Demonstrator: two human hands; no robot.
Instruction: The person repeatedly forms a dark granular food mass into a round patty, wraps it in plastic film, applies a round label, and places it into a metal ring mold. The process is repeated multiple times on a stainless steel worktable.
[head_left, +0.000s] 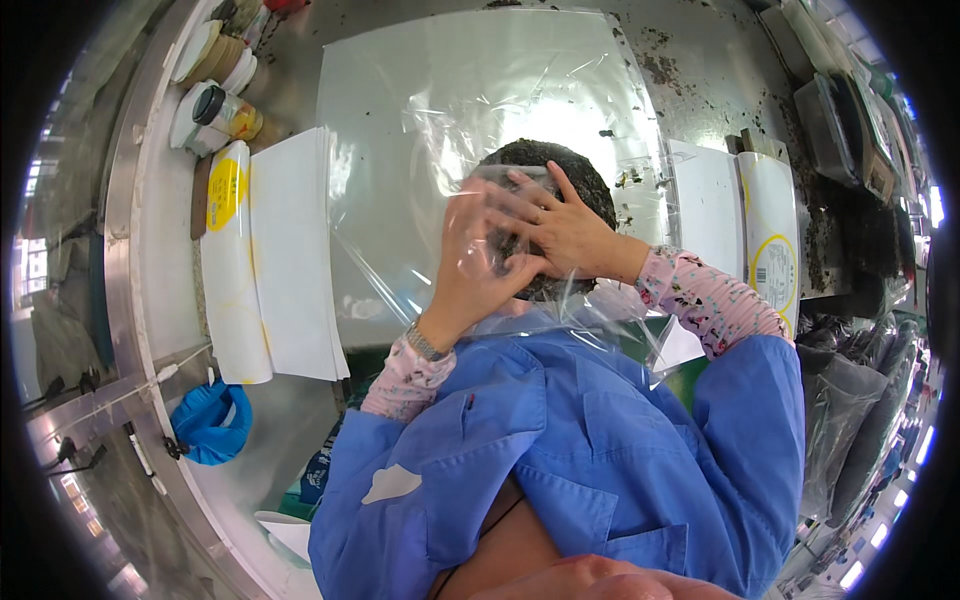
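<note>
In the head view, a round, dark cake (592, 176) of what looks like pressed leaves lies before me, partly hidden by both hands. Clear plastic film (442, 112) spreads around it, wrinkled and full of glare. My left hand (480, 240), with a metal watch (426, 341) at the wrist, reaches over the cake's left side. Film lies over its blurred fingers, so their grip is hard to see. Spread across the cake's upper right, my right hand (566, 229) wears a ring. Its fingers are apart and overlap the left hand's fingers.
Stacked white sheets (292, 255) and a glossy printed sheet (232, 300) flank the film on the left. More white sheets (709, 199) and another printed sheet (772, 225) lie right. Jars (229, 112) stand upper left. Dark crumbs (660, 60) dot the metal table. A blue cloth item (214, 420) hangs lower left.
</note>
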